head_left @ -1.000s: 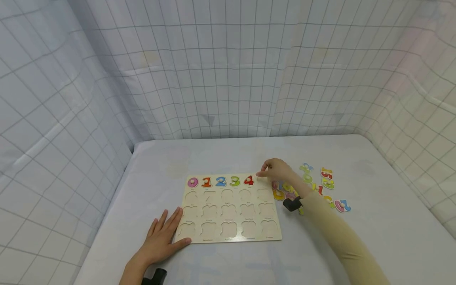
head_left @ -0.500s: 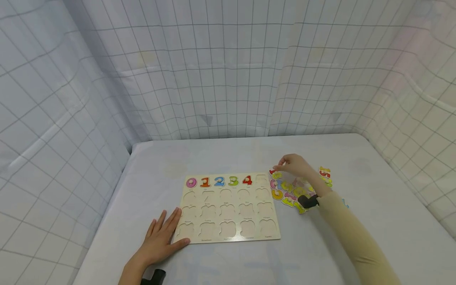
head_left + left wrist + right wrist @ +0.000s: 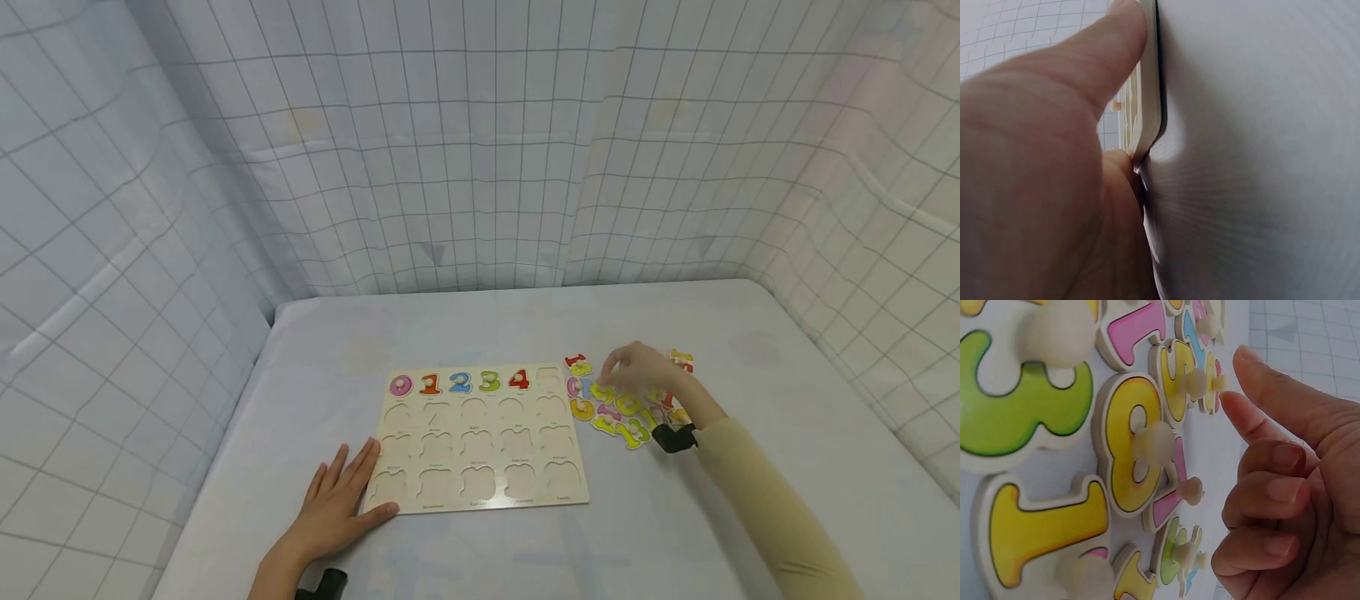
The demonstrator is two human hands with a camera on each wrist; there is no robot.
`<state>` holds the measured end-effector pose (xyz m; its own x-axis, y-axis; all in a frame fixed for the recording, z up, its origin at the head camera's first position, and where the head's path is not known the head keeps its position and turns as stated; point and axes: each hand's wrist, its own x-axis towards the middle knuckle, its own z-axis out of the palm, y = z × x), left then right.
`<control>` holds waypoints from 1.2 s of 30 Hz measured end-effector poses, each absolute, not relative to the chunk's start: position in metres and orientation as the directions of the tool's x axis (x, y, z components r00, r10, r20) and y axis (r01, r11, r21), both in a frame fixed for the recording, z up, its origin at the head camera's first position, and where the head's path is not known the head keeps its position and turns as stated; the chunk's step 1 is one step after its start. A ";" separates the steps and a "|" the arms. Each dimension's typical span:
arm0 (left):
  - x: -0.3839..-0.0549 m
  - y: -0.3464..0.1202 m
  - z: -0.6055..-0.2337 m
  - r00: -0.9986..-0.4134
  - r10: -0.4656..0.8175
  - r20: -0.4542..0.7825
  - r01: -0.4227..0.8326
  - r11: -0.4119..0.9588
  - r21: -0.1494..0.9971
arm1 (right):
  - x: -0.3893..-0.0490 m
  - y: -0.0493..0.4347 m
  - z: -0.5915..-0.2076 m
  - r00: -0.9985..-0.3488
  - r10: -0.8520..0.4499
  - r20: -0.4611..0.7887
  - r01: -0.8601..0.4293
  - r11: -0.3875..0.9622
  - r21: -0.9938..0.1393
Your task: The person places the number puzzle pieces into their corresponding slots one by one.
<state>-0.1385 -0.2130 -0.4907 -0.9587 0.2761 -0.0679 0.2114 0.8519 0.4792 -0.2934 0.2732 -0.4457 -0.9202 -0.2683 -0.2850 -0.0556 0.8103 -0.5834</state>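
Note:
A pale wooden number puzzle board (image 3: 491, 507) lies flat on the white cloth. Knobbed numbers 0 (image 3: 401, 385), 1 (image 3: 430, 384), 2 (image 3: 460, 382), 3 (image 3: 489, 381) and 4 (image 3: 519, 379) sit in its top row; the other recesses are bare. My left hand (image 3: 330, 512) rests spread on the board's lower left corner, its thumb (image 3: 1113, 47) along the edge in the left wrist view. Above the loose number pieces (image 3: 628, 405), my right hand (image 3: 641, 367) hovers holding nothing, thumb and index finger apart, the other fingers curled.
In the right wrist view, a yellow 8 (image 3: 1115, 447), a green 3 (image 3: 1022, 440) and a yellow 1 (image 3: 1022, 528) show round wooden knobs. A red-and-yellow piece (image 3: 577, 363) lies by the board's top right corner. Grid-patterned curtains (image 3: 450, 167) enclose the table.
My right hand has moved right from the board's top right corner. A red-and-yellow piece it was near now lies uncovered, and the hand is over the other pieces. The left hand stays put.

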 end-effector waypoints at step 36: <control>-0.136 -0.214 -0.497 -0.962 0.272 -0.025 0.226 0.843 0.487 | -0.296 0.257 -0.447 -0.938 -0.280 -0.204 -0.087 0.761 -0.643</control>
